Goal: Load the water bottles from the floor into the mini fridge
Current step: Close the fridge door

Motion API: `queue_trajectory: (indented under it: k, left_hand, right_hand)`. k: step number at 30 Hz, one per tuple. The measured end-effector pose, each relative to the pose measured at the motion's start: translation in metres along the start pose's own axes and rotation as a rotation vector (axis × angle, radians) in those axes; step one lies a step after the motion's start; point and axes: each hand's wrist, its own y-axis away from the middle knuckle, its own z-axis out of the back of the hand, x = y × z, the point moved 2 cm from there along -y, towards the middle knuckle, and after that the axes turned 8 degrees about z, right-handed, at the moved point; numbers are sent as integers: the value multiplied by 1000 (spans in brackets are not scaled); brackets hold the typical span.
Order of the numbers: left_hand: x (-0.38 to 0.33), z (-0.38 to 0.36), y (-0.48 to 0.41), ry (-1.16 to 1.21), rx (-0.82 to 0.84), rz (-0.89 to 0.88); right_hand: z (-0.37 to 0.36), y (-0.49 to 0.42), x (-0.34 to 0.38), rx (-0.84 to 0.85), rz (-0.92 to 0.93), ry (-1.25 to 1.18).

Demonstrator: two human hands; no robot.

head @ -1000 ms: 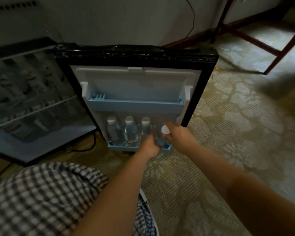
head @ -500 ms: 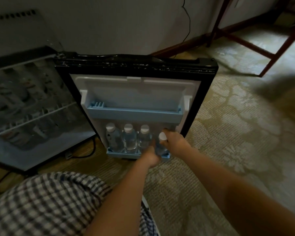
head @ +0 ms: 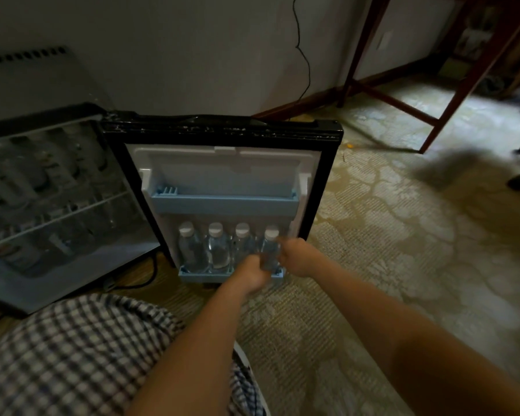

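Note:
The mini fridge door (head: 222, 130) stands wide open toward me. Its lower blue shelf (head: 192, 276) holds several clear water bottles with white caps, standing upright in a row. Both hands are on the rightmost bottle (head: 270, 244). My left hand (head: 251, 274) grips its lower body from the left. From the right, my right hand (head: 294, 256) holds the bottle's upper part. The bottle stands upright in the shelf beside the third bottle (head: 242, 235). The upper door shelf (head: 222, 204) holds nothing that I can see.
The fridge body (head: 48, 199) with a wire shelf and blurred contents is at left. Patterned carpet (head: 388, 265) spreads to the right. Red-brown wooden table legs (head: 451, 94) stand at back right. A black cable (head: 305, 61) hangs down the wall. My checked clothing (head: 72, 355) fills the lower left.
The rightmost bottle, tilted toward me a second ago, now stands upright in the lower door shelf with both hands still on it. The view has shifted slightly.

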Motion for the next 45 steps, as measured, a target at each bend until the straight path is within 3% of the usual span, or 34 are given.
queue_trajectory:
  k: [9, 18, 28, 39, 45]
  left_hand:
    - [0, 41, 27, -269, 28, -25]
    - [-30, 154, 105, -345, -213, -80]
    - [-1, 281, 197, -384, -489, -75]
    - [28, 420, 138, -367, -616, -90]
    - [31, 484, 72, -349, -628, -101]
  right_hand:
    - [31, 25, 31, 103, 94, 113]
    - [106, 32, 133, 17, 350, 101]
    - [172, 17, 264, -85, 632, 6]
    - [204, -108, 384, -441, 774, 72]
    - [220, -191, 413, -449, 755, 64]
